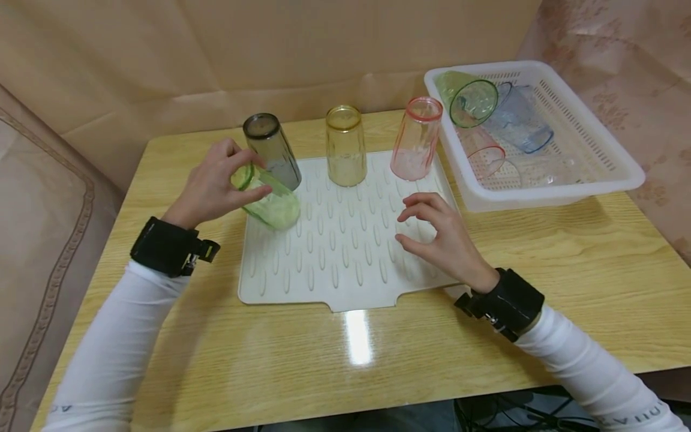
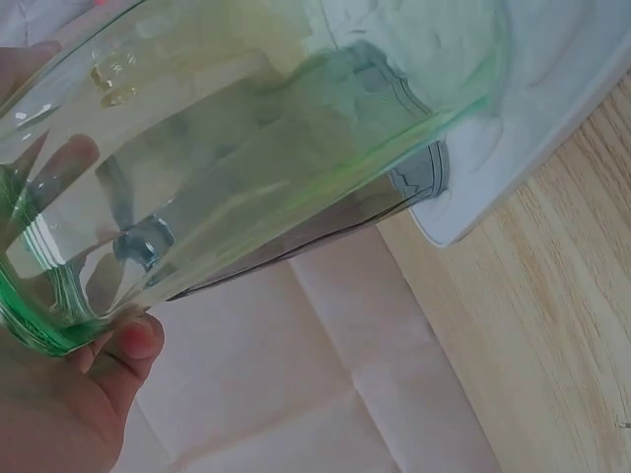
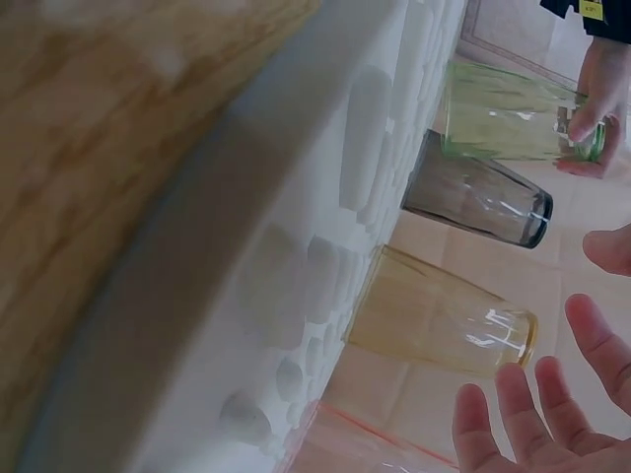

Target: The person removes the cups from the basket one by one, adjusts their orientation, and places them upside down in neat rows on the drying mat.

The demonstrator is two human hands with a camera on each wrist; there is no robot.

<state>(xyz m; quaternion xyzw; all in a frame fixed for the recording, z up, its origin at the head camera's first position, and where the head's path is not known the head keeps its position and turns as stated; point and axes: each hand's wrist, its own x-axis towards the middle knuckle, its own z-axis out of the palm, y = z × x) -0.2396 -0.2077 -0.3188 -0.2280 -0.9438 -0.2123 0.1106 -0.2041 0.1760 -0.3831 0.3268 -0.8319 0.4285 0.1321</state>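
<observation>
A green glass (image 1: 276, 207) is pinched near its base by my left hand (image 1: 213, 180); it stands mouth down at the left side of the white drying mat (image 1: 335, 258). In the left wrist view the thumb lies against the thick green base (image 2: 44, 330). Just behind it stands an upturned dark grey glass (image 1: 275, 153). An upturned yellow glass (image 1: 346, 150) and an upturned pink glass (image 1: 417, 141) stand along the mat's back edge. My right hand (image 1: 439, 234) hovers over the mat's right part, fingers loosely bent and apart, holding nothing.
A white plastic basket (image 1: 545, 195) stands at the back right, close beside the pink glass. Inside lie a green glass (image 1: 474, 103), a blue glass (image 1: 520, 123), a pink glass (image 1: 483, 153) and a clear glass (image 1: 550, 171). Behind the wooden table (image 1: 302, 366) hangs a beige cloth (image 1: 270, 54).
</observation>
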